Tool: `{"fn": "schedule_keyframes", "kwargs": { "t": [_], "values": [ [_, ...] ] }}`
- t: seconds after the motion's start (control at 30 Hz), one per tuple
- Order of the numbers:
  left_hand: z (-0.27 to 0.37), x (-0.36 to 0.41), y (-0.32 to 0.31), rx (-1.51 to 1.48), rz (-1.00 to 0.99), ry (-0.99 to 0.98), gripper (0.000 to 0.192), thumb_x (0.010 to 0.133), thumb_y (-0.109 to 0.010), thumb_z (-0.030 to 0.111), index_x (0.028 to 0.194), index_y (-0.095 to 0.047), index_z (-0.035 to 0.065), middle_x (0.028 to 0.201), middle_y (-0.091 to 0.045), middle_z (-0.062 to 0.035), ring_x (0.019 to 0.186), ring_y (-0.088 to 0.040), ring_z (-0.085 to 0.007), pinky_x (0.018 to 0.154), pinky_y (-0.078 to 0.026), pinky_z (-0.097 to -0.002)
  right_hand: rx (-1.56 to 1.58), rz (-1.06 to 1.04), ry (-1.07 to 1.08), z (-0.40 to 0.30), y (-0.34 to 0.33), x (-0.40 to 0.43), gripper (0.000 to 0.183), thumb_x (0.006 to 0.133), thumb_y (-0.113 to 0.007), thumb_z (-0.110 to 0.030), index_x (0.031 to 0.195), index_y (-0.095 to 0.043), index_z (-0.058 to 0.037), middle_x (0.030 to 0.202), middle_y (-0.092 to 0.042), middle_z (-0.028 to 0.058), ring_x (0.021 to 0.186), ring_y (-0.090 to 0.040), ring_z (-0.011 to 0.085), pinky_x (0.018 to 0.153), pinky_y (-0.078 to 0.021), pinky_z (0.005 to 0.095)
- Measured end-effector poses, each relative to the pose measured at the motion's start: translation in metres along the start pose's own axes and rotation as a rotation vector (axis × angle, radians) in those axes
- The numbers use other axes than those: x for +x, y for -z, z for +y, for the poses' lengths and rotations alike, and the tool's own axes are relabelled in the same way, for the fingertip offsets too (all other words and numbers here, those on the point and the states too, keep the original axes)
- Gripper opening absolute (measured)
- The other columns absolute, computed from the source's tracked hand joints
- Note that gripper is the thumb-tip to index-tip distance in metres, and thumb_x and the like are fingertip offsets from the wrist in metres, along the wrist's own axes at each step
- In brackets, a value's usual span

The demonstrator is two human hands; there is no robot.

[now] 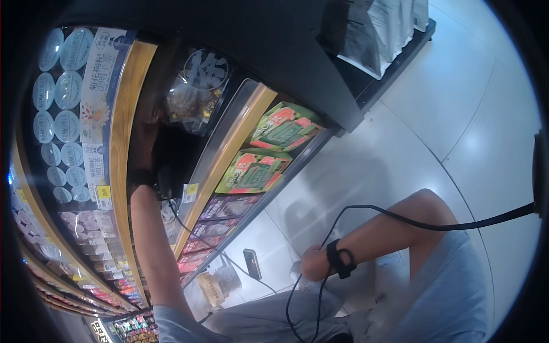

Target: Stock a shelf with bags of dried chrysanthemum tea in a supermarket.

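My left hand (pixel 146 122) reaches deep into a dark shelf bay, between two wood-edged shelves. Shadow hides its fingers and any grip. Close to its right lies a clear plastic bag (pixel 195 100) of dried tea ingredients, with a dark printed part. My right hand (pixel 314 262) hangs low over the floor beside my knee, bent at the wrist, its fingers hidden from view. A black strap (pixel 341 258) circles that wrist, and a black cable (pixel 364 207) loops past it. Green and pink boxes (pixel 253 171) stand on the bottom shelf.
Round-lidded tubs (pixel 68 90) fill the shelf at left, behind a wooden edge (pixel 128 103). Silvery bags (pixel 386 34) stand on a low black base at top right. On the tiled floor lie a phone (pixel 252 263) and a clear container with a tan label (pixel 211 289).
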State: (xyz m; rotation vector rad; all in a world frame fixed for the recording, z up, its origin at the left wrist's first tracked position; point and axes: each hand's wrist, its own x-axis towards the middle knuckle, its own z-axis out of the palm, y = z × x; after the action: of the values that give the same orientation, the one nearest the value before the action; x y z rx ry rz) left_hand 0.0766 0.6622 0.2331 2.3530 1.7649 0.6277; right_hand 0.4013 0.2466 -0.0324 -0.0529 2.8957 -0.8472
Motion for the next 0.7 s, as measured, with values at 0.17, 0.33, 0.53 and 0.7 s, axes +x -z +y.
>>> {"fn": "schedule_keyframes", "kwargs": {
  "t": [0.17,0.33,0.53,0.7],
  "values": [
    [0.044,-0.017,-0.033,-0.934,-0.053,-0.003,0.054,0.098,-0.056,0.001,0.149,-0.038,0.0019,0.147,-0.045,-0.0104,0.124,-0.049,-0.0197,0.106,-0.044,-0.0318,0.33,0.095,0.024,0.017,-0.022,0.018,0.02,0.08,-0.059,-0.011,0.087,-0.076,-0.0026,0.089,-0.072,0.0183,0.081,-0.068,0.0365,0.075,-0.0548,0.0413],
    [0.118,-0.053,-0.041,-0.996,0.196,0.025,0.036,0.1,-0.059,0.025,0.128,-0.055,0.0033,0.12,-0.062,-0.0136,0.103,-0.061,-0.0269,0.078,-0.053,-0.0414,0.015,0.038,0.066,0.009,-0.007,0.016,0.015,0.078,-0.07,-0.021,0.085,-0.076,-0.0102,0.08,-0.073,0.0103,0.073,-0.069,0.0298,0.068,-0.0555,0.0515],
    [0.171,-0.085,-0.046,-1.144,0.228,0.328,0.031,0.1,-0.058,0.018,0.128,-0.056,0.0051,0.113,-0.062,-0.0091,0.094,-0.062,-0.0243,0.077,-0.053,-0.0414,-0.094,-0.032,0.102,0.006,-0.029,0.036,0.009,0.076,-0.073,-0.012,0.082,-0.077,-0.0083,0.086,-0.074,0.0104,0.08,-0.069,0.0282,0.071,-0.0562,0.0378],
    [0.2,-0.115,-0.06,-1.192,0.39,0.288,0.035,0.099,-0.061,0.018,0.13,-0.053,0.0029,0.121,-0.062,-0.0067,0.106,-0.063,-0.02,0.087,-0.053,-0.0369,-0.156,0.125,-0.187,-0.018,-0.064,0.027,0.011,0.075,-0.073,-0.021,0.075,-0.074,-0.0109,0.074,-0.071,0.0086,0.068,-0.068,0.0295,0.053,-0.0534,0.0534]
  ]
}}
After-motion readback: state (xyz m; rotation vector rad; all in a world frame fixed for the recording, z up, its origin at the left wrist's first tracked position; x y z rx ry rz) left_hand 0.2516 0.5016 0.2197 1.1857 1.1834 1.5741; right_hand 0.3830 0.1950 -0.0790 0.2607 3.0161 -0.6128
